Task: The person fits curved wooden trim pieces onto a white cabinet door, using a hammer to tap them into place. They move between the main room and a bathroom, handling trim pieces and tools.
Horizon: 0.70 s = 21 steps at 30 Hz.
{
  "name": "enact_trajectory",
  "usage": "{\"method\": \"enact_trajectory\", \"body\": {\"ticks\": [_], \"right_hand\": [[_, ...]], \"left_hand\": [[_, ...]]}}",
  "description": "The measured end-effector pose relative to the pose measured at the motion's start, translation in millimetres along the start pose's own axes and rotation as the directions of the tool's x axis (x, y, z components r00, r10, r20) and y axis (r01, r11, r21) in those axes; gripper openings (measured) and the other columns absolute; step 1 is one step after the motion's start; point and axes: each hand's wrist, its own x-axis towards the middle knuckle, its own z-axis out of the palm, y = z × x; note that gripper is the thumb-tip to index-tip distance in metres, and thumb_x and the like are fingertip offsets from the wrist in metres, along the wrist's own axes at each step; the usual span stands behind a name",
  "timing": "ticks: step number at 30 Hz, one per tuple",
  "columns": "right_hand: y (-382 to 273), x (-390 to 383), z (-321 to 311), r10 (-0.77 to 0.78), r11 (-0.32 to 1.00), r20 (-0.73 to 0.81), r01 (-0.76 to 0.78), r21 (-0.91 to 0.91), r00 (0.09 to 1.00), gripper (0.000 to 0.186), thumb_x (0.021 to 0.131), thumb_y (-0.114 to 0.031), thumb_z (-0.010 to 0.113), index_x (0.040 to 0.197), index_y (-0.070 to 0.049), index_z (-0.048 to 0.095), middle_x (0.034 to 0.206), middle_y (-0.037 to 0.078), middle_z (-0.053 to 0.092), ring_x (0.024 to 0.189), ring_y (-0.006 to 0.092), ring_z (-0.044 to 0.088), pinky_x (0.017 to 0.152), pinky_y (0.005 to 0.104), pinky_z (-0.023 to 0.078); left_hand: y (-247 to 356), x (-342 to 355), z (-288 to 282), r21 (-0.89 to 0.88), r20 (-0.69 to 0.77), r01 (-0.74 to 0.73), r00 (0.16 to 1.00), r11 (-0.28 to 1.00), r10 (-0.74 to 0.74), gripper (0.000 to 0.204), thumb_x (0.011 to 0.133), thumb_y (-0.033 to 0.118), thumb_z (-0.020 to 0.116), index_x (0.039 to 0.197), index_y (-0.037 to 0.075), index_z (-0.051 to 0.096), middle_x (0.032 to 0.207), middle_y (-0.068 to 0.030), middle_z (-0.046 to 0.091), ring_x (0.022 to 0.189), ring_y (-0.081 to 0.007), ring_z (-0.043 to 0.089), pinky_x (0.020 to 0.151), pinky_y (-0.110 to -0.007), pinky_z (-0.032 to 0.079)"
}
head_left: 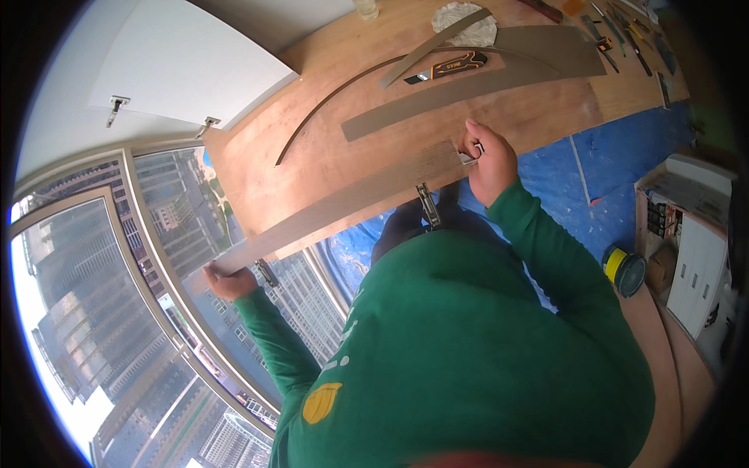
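Note:
A long, narrow wood-grain panel (pixel 343 199) in grey-brown lies slantwise along the near edge of the wooden worktop (pixel 257 168). My left hand (pixel 232 283) is closed round its left end, which juts past the worktop toward the window. Two metal cabinet hinges, a right one (pixel 427 207) and a left one (pixel 266 273), stick out along the panel's near side. At the right end is my right hand (pixel 491 164), thumb raised and fingers curled. A small pale, dark-edged thing shows at those fingers, too small to name.
Beyond the panel lie a utility knife (pixel 446 69), brown edging strips (pixel 468 92) and a thin curved strip (pixel 312 109). Several hand tools (pixel 624 31) sit far right. A white hinged board (pixel 187 62) stands far left. Blue sheeting (pixel 546 183) and a tub (pixel 624 271) are at right.

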Motion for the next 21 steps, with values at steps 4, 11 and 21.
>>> {"method": "enact_trajectory", "body": {"ticks": [4,11,21], "right_hand": [[5,4,-14,-0.023,0.996,0.047,0.027,-0.086,0.999,0.045,0.101,-0.025,0.055,0.063,-0.010,0.036,0.067,0.003,0.038,0.074,0.0183,0.045,0.079,0.0319,0.036],[10,4,-27,-0.031,0.990,0.120,0.046,-0.131,0.992,0.040,0.099,-0.024,0.060,0.066,-0.010,0.041,0.070,0.001,0.041,0.074,0.0161,0.050,0.077,0.0324,0.041],[-3,1,-19,-0.048,0.957,0.250,0.117,-0.266,0.967,0.027,0.098,-0.026,0.066,0.085,-0.001,0.067,0.080,-0.001,0.058,0.078,0.0100,0.051,0.074,0.0265,0.042]], "left_hand": [[0,-18,18,0.010,-0.013,0.004,1.000,1.000,-0.004,0.031,0.104,0.035,0.055,0.104,0.005,0.061,0.099,-0.0080,0.061,0.104,-0.0259,0.061,0.097,-0.045,0.049],[45,-26,9,0.426,0.224,-0.222,0.965,0.877,0.136,0.052,0.110,0.042,0.040,0.132,-0.003,0.055,0.127,-0.0225,0.066,0.122,-0.0289,0.059,0.112,-0.046,0.036],[50,-33,0,0.299,0.359,-0.217,0.928,0.929,0.101,0.040,0.107,0.025,0.051,0.130,-0.008,0.052,0.130,-0.0236,0.062,0.124,-0.0314,0.059,0.109,-0.043,0.045]]}}
